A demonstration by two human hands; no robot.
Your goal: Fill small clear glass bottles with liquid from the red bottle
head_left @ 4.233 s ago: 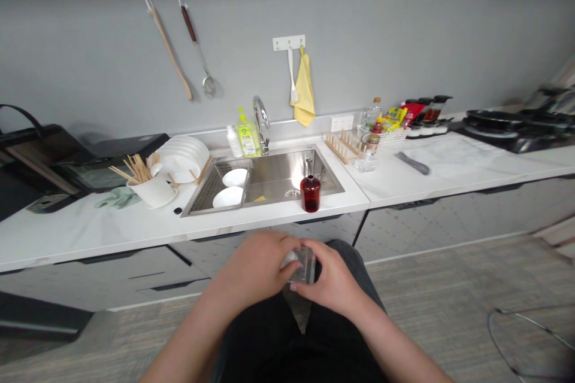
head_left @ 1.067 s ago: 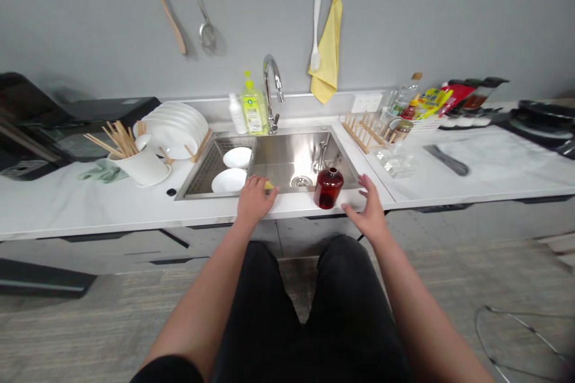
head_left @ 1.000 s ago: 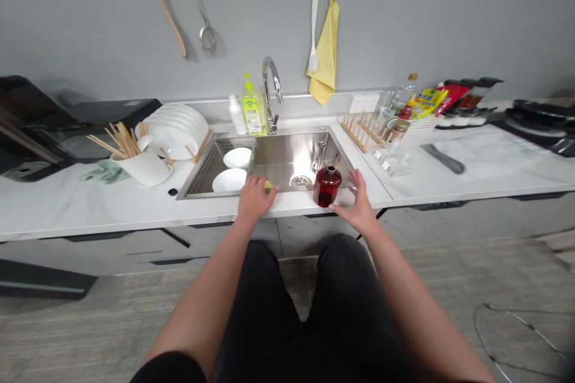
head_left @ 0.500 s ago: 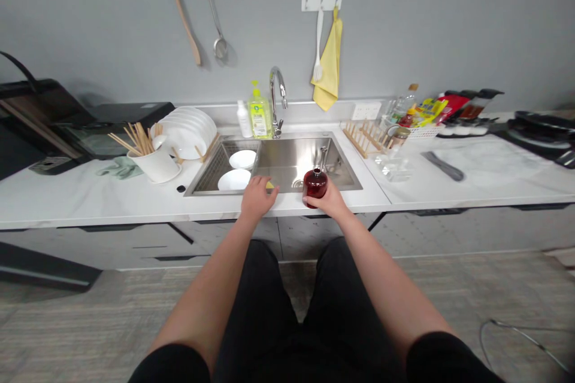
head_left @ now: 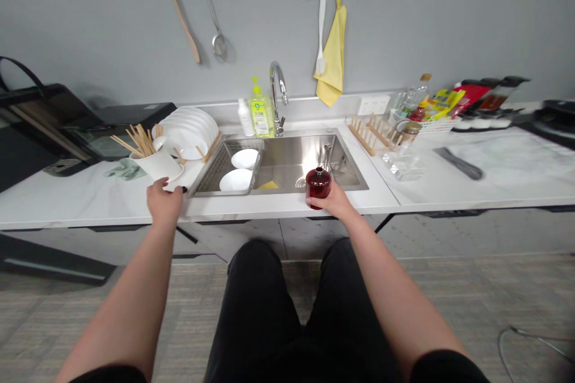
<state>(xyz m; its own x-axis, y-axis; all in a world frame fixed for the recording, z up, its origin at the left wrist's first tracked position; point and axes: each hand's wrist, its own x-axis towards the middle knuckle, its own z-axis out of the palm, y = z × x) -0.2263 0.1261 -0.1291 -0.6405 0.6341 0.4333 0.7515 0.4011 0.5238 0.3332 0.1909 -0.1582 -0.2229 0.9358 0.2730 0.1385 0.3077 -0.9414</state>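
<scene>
Black trousers are filling bottom centre. Right hand, just right of centre, is wrapping the bottle: thumb showing on the near side, fingers mostly hiding behind it. Bottle is red, sitting upright at the front edge of the counter, neck pointing up; can't tell if its base is touching down. Left hand, left of centre, is hanging half open over the counter, fingers curling. Black disc is lying right at its thumb; can't tell if the hand is touching or holding it.

Behind, mid-frame: sink is holding a yellow sponge and, in its left-hand basket, two white bowls. Crock is holding sticks at left, plates standing just behind. Clear glassware is sitting right of the sink. Farther back, soap is standing beside the tap. Yellow towel is hanging on the wall, upper right of centre.
</scene>
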